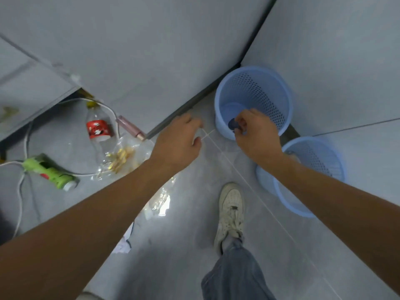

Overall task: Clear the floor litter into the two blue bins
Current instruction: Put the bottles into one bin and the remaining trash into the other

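Pinching a small dark blue piece [233, 124] in right hand [257, 135] over the far bin [253, 100] for dropping; left hand [179, 144] loosely curled beside that bin, contents unclear.

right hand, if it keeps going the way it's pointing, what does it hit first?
Probably the far blue bin. The right hand, pinching a small dark blue object, points over that bin's near rim toward its opening. Depth is unclear, so it may pass above the rim into the bin.
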`<state>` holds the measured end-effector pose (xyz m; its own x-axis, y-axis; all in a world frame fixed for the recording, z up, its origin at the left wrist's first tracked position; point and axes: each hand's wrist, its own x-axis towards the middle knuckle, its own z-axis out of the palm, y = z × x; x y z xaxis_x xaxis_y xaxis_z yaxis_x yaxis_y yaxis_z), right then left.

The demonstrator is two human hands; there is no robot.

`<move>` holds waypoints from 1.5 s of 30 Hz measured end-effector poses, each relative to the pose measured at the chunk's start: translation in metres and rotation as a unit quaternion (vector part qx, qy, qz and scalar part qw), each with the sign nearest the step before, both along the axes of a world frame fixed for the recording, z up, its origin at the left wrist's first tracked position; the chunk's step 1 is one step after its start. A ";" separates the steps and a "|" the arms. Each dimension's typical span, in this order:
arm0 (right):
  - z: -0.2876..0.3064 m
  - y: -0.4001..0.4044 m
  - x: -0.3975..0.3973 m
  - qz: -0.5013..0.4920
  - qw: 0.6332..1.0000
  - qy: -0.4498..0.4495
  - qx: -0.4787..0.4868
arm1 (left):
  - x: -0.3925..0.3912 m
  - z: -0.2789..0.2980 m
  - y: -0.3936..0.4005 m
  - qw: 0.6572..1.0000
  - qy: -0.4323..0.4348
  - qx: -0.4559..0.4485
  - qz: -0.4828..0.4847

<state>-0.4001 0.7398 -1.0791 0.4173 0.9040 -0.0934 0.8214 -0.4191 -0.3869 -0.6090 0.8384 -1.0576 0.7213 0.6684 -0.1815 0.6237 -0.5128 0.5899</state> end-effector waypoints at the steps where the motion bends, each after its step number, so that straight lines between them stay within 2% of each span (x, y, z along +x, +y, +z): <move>1: 0.011 -0.004 -0.020 0.004 1.000 0.009 0.018 | -0.029 0.006 -0.004 1.000 0.001 -0.005 0.019; 5: 0.024 -0.014 -0.116 0.038 0.997 0.068 0.025 | -0.162 0.013 -0.024 0.994 0.020 -0.017 0.102; 9: -0.001 -0.016 -0.222 0.085 0.989 0.117 -0.021 | -0.294 -0.006 -0.047 0.978 0.072 -0.037 0.190; 13: -0.044 -0.011 -0.320 0.147 0.976 0.138 -0.079 | -0.401 -0.046 -0.073 0.942 0.159 -0.098 0.278; 16: -0.078 -0.004 -0.376 0.191 0.962 0.139 -0.137 | -0.453 -0.084 -0.099 0.917 0.192 -0.151 0.317; 20: -0.129 0.004 -0.426 0.248 0.945 0.131 -0.168 | -0.477 -0.134 -0.130 0.899 0.191 -0.182 0.349; 24: -0.168 0.018 -0.458 0.277 0.935 0.110 -0.191 | -0.473 -0.177 -0.149 0.919 0.185 -0.137 0.321; 26: -0.184 0.025 -0.468 0.283 0.937 0.105 -0.177 | -0.466 -0.198 -0.157 0.929 0.179 -0.105 0.305; 33: -0.217 0.087 -0.509 0.264 0.956 0.103 -0.071 | -0.458 -0.255 -0.150 0.944 0.161 -0.091 0.275; 38: -0.236 0.142 -0.555 0.224 0.960 0.146 -0.080 | -0.469 -0.261 -0.137 0.937 0.124 -0.087 0.316; 41: -0.252 0.155 -0.568 0.217 0.962 0.126 -0.105 | -0.479 -0.253 -0.134 0.924 0.088 -0.101 0.358; 45: -0.246 0.152 -0.567 0.212 0.967 0.112 -0.087 | -0.491 -0.230 -0.130 0.900 0.027 -0.110 0.421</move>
<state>-0.9667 0.8915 -1.3255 -0.0358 0.9519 -0.3044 0.8371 -0.1378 -0.5294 -1.1003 0.7080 -1.2876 -0.0383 0.9173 -0.3963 0.7674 0.2811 0.5763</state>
